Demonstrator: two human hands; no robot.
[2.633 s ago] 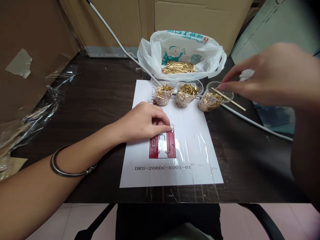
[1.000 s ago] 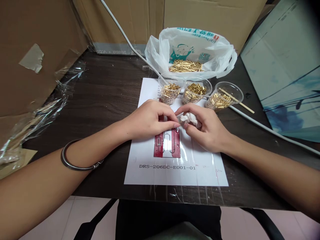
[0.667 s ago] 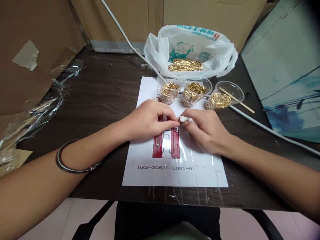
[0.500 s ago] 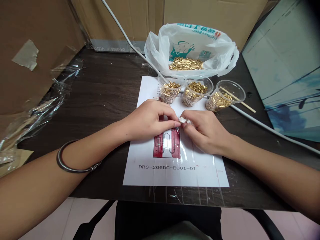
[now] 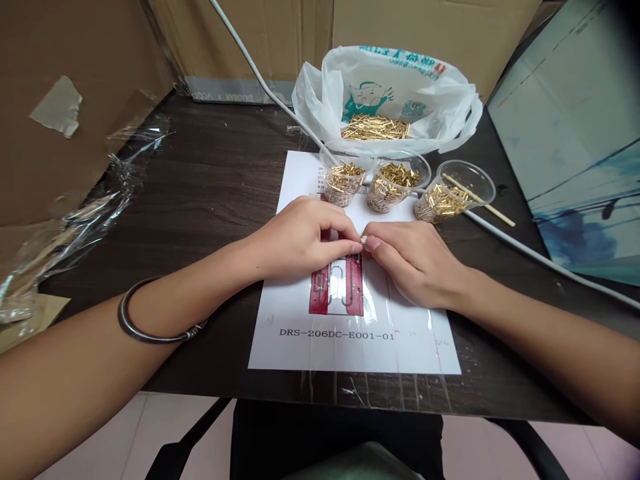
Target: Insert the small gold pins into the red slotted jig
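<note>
Above the printed sheet (image 5: 280, 313), my left hand (image 5: 310, 237) and my right hand (image 5: 413, 260) meet at the fingertips. A small white crumpled scrap (image 5: 364, 241), tissue-like, shows between the thumb and fingers of my right hand. The left thumb and index finger pinch close against it; whatever lies between them is hidden or too small to make out. Beneath my hands, the sheet carries a red-and-white printed picture (image 5: 354, 290), partly covered by my left hand. Clear tape runs over the sheet.
Behind my hands stand three clear plastic cups, left (image 5: 344, 190), middle (image 5: 393, 193) and right (image 5: 440, 203), holding short gold pins. A thin stick (image 5: 493, 209) leans in the right one. A white plastic bag (image 5: 320, 100) holds more gold pins. A white cable (image 5: 555, 260) crosses the table.
My right thumb has moved over the white scrap, so less of it shows. My hands otherwise stay fingertip to fingertip. The whole view has shifted slightly.
</note>
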